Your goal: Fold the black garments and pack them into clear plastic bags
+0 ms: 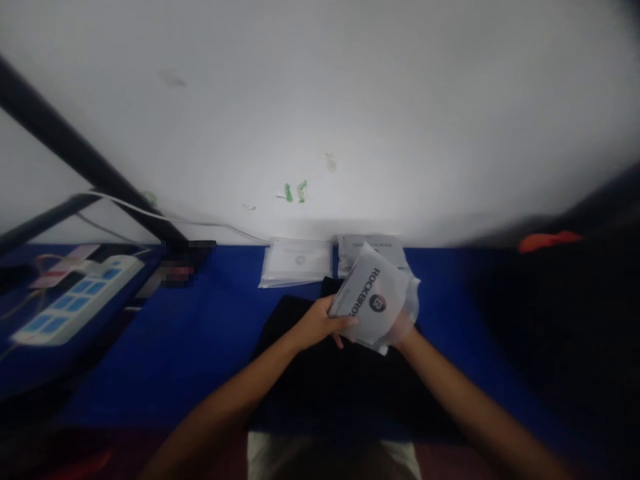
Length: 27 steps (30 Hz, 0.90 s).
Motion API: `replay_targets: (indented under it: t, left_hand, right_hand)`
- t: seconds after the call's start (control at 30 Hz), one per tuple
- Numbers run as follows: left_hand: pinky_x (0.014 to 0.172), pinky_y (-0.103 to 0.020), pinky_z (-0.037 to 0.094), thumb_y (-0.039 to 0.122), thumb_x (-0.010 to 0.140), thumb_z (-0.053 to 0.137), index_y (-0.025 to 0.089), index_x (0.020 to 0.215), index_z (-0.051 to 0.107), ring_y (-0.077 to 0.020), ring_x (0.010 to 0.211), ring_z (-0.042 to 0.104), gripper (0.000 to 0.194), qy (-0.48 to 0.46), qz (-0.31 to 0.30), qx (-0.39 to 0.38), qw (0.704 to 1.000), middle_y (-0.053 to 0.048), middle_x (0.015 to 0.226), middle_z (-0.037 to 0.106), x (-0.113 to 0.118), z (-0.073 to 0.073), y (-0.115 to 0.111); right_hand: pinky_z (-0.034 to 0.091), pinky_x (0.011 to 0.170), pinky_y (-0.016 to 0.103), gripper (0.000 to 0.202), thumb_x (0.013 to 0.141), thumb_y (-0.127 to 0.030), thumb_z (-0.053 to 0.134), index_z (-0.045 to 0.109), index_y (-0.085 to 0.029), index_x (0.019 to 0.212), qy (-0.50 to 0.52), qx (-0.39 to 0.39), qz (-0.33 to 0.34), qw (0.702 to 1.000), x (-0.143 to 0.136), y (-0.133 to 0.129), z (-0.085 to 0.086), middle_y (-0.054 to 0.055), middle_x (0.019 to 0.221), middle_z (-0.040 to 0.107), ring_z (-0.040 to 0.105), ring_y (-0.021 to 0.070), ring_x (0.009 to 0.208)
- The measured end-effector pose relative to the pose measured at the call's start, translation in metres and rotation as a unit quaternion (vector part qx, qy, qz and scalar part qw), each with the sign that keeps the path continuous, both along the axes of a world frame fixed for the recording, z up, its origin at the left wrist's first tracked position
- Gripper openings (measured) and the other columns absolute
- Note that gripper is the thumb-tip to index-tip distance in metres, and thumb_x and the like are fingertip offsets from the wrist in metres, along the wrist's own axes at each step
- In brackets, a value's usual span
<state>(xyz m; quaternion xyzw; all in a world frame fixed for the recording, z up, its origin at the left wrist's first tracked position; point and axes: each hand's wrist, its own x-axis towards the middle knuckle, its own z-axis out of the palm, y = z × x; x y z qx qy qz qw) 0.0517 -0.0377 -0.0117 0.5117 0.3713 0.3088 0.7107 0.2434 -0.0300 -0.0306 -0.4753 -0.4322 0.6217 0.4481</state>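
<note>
A frosted plastic bag [380,293] printed with ROCKBROS and a round logo is tilted above the table. My left hand [327,320] grips its left edge, thumb on the printed face. At the bag's right end, my right hand [403,328] shows dimly through the clear plastic. It seems to be inside the bag's mouth, though it could be behind the film; its fingers are hidden. Beneath both hands lies a black cloth item [295,360], spread on the blue table surface [210,320].
Against the wall rest a stack of flat frosted bags [300,260] and another pile of printed bags [373,248], partly covered by the held one. On the left are a power strip [80,300], a white cable [200,222] and a dark metal frame [90,160].
</note>
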Motion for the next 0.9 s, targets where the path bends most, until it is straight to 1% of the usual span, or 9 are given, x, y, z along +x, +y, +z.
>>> replay_targets:
  t: [0.07, 0.2, 0.3, 0.4, 0.53, 0.67, 0.73, 0.8, 0.9]
  left_hand:
    - [0.043, -0.023, 0.054, 0.037, 0.068, 0.082, 0.011, 0.107, 0.061, -0.0175, 0.064, 0.067, 0.051, -0.017, 0.021, -0.003, 1.0, -0.009, 0.091, 0.07, -0.001, -0.002, 0.002]
    - [0.04, -0.019, 0.049, 0.033, 0.065, 0.084, 0.011, 0.098, 0.064, -0.0118, 0.057, 0.061, 0.044, -0.038, 0.14, 0.0, 0.989, -0.004, 0.081, 0.069, -0.007, -0.006, 0.011]
    - [0.039, -0.017, 0.045, 0.032, 0.064, 0.085, 0.012, 0.094, 0.065, -0.0096, 0.054, 0.059, 0.041, -0.075, 0.221, -0.01, 0.972, -0.003, 0.079, 0.069, -0.011, -0.008, 0.019]
    - [0.047, -0.019, 0.049, 0.03, 0.066, 0.084, 0.013, 0.096, 0.065, -0.0121, 0.062, 0.064, 0.04, -0.13, 0.256, -0.032, 0.957, -0.004, 0.086, 0.072, -0.01, -0.008, 0.021]
    - [0.078, -0.029, 0.057, 0.029, 0.07, 0.083, 0.013, 0.109, 0.066, -0.0197, 0.088, 0.069, 0.045, -0.151, 0.221, -0.051, 0.962, -0.009, 0.103, 0.073, -0.003, -0.005, 0.013]
    - [0.093, -0.038, 0.052, 0.03, 0.073, 0.081, 0.017, 0.121, 0.062, -0.0256, 0.107, 0.065, 0.053, -0.142, 0.141, -0.026, 0.979, -0.012, 0.121, 0.067, 0.002, -0.004, 0.005]
    - [0.093, -0.039, 0.052, 0.03, 0.072, 0.081, 0.018, 0.12, 0.062, -0.0273, 0.111, 0.063, 0.054, -0.126, 0.117, -0.014, 0.985, -0.012, 0.123, 0.066, 0.002, -0.005, 0.003]
    - [0.085, -0.037, 0.054, 0.031, 0.07, 0.082, 0.018, 0.119, 0.062, -0.0276, 0.107, 0.064, 0.055, -0.104, 0.099, -0.014, 0.99, -0.013, 0.12, 0.067, 0.001, -0.005, 0.004]
    - [0.062, -0.03, 0.055, 0.034, 0.07, 0.082, 0.017, 0.12, 0.06, -0.0242, 0.083, 0.069, 0.056, -0.077, 0.081, -0.044, 0.993, -0.013, 0.109, 0.07, -0.003, -0.004, 0.006]
  right_hand:
    - [0.058, 0.079, 0.05, 0.052, 0.069, -0.059, 0.071, 0.066, -0.026, 0.109, 0.01, 0.021, -0.018, 1.0, 0.005, 0.004, -0.002, 0.013, 0.1, 0.074, 0.067, 0.0371, 0.104]
    - [0.049, 0.099, 0.05, 0.055, 0.07, -0.045, 0.078, 0.06, -0.028, 0.119, 0.015, 0.066, -0.047, 0.997, 0.016, 0.015, 0.002, 0.009, 0.123, 0.066, 0.06, 0.0324, 0.116]
    - [0.041, 0.106, 0.054, 0.052, 0.07, -0.039, 0.08, 0.062, -0.027, 0.117, -0.024, 0.096, -0.02, 0.995, 0.021, 0.018, 0.01, 0.007, 0.126, 0.064, 0.058, 0.0308, 0.118]
    - [0.042, 0.106, 0.055, 0.046, 0.066, -0.033, 0.084, 0.067, -0.026, 0.108, -0.058, 0.11, 0.014, 0.992, 0.019, 0.014, 0.016, 0.008, 0.121, 0.067, 0.059, 0.0322, 0.117]
    - [0.051, 0.095, 0.053, 0.045, 0.071, -0.034, 0.079, 0.065, -0.026, 0.113, 0.024, 0.037, 0.039, 0.998, 0.008, 0.005, 0.02, 0.009, 0.115, 0.069, 0.063, 0.0317, 0.109]
    - [0.055, 0.089, 0.047, 0.045, 0.072, -0.032, 0.079, 0.063, -0.024, 0.112, 0.12, -0.036, 0.048, 0.991, -0.001, 0.0, 0.021, 0.009, 0.115, 0.069, 0.067, 0.0291, 0.104]
    - [0.056, 0.089, 0.046, 0.044, 0.071, -0.032, 0.079, 0.063, -0.024, 0.111, 0.147, -0.042, 0.049, 0.987, -0.003, -0.001, 0.02, 0.008, 0.114, 0.07, 0.066, 0.0284, 0.105]
    - [0.054, 0.094, 0.045, 0.041, 0.073, -0.031, 0.077, 0.063, -0.024, 0.11, 0.168, -0.033, 0.057, 0.984, -0.004, -0.003, 0.018, 0.007, 0.115, 0.07, 0.065, 0.027, 0.108]
    - [0.052, 0.096, 0.044, 0.035, 0.073, -0.024, 0.076, 0.065, -0.023, 0.107, 0.165, -0.015, 0.093, 0.982, -0.003, -0.005, 0.015, 0.006, 0.111, 0.071, 0.066, 0.0258, 0.107]
